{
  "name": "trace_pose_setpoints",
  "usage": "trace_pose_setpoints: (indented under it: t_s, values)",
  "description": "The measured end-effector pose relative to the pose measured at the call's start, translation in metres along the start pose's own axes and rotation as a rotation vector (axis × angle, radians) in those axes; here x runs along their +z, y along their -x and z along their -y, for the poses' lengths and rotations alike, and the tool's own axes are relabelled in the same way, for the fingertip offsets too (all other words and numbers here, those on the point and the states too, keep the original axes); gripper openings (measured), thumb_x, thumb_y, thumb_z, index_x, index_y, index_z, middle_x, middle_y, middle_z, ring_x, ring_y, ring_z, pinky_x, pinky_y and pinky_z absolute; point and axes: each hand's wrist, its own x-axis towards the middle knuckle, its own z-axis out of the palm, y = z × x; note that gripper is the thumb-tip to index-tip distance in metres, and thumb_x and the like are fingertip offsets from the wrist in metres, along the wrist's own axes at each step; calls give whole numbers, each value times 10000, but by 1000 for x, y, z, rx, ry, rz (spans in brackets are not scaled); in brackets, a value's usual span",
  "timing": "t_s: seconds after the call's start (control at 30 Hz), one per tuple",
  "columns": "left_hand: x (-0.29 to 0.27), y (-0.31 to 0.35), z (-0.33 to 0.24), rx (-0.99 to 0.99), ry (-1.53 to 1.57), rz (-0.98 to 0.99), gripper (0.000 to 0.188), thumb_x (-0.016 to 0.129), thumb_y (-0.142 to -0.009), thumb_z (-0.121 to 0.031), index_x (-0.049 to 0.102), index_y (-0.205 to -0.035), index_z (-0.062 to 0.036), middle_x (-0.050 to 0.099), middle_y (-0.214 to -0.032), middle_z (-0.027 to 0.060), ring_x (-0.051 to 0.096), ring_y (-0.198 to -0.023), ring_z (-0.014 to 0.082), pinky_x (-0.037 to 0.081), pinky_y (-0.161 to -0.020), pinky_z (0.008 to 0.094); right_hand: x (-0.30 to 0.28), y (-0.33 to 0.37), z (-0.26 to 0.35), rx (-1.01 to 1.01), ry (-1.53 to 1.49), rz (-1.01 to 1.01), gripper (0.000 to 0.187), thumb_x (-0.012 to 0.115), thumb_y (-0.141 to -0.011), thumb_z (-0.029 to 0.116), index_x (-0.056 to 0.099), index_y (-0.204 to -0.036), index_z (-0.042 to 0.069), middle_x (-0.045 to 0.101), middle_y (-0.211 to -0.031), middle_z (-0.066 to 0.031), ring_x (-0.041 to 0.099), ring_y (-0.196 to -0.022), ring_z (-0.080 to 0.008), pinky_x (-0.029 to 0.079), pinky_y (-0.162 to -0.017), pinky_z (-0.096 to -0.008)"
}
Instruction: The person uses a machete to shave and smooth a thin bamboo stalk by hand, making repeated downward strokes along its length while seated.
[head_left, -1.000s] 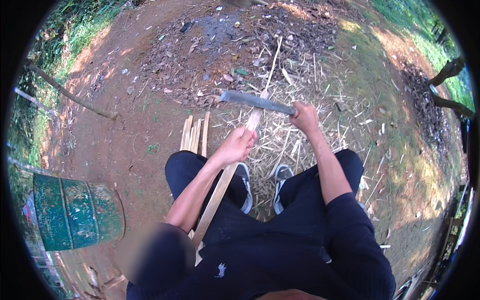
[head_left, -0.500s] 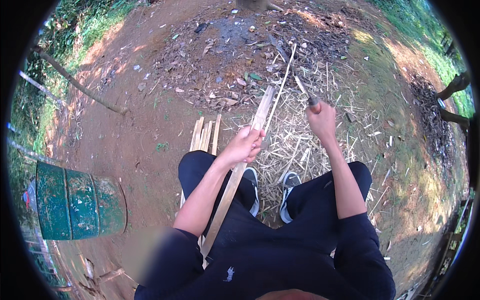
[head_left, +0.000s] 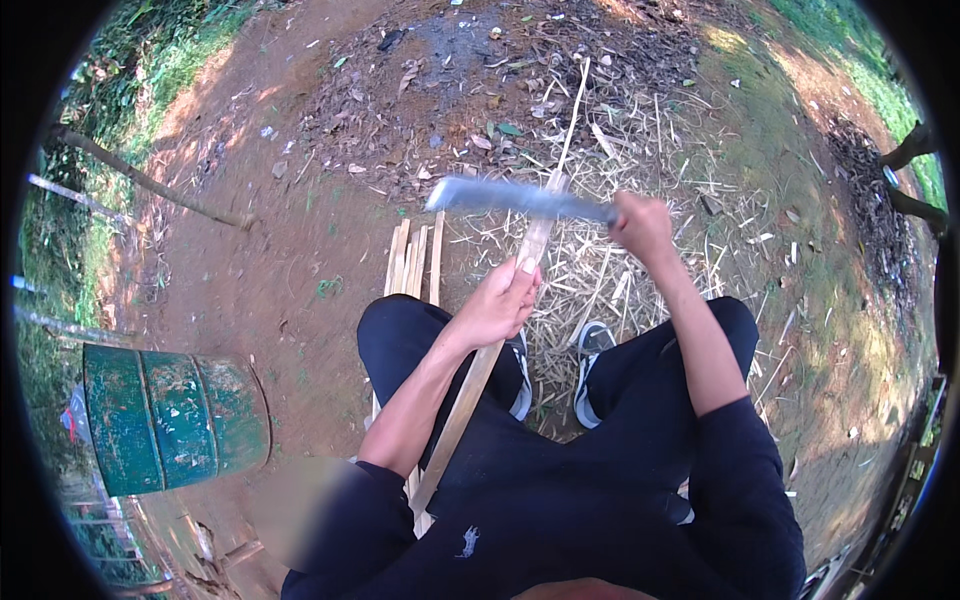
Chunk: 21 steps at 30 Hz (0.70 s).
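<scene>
My left hand point(head_left: 497, 303) is wrapped round a long pale wooden slat point(head_left: 457, 412), thumb lying along its top face. The slat slants from my lap up and away between my knees. My right hand point(head_left: 642, 232) grips the handle of a machete point(head_left: 490, 197), whose broad blade is smeared by motion. It points left and crosses the slat near its far end; whether it touches the wood I cannot tell. Beyond the blade a thin pale strip point(head_left: 573, 120) stretches away in line with the slat; the blade hides whether the two join.
Several more slats point(head_left: 408, 262) lie beside my left knee. Pale shavings point(head_left: 610, 280) cover the ground round my shoes. A green, worn metal drum point(head_left: 180, 415) is at the left. Dry leaves point(head_left: 410, 80) are scattered ahead, and a thin leaning pole point(head_left: 150, 180) rises far left.
The machete has swung from pointing away to lying leftward across the slat. My left hand and the slat have shifted slightly right. The view has tilted a little.
</scene>
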Motion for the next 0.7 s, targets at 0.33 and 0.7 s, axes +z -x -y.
trace_pose_setpoints:
  t_s: [0.33,0.7]
  values:
    - [-31,-13,-4,-2,244,99,308,337,-1091,-342,457,-1060,-60,348,-666,-46,295,-410,27,263,-323,195,-28,-25,-39,915,-437,-117,164,652,-778,150,558,-677,62,531,-543,-24,506,-416,-141,408,-431,-315]
    - [-18,-16,2,57,146,100,395,313,-1088,-410,457,-1062,-42,360,-677,-36,331,-427,34,311,-347,204,-54,2,67,11,-21,38,119,662,-771,141,587,-729,59,620,-589,-109,630,-511,-289,490,-491,-416]
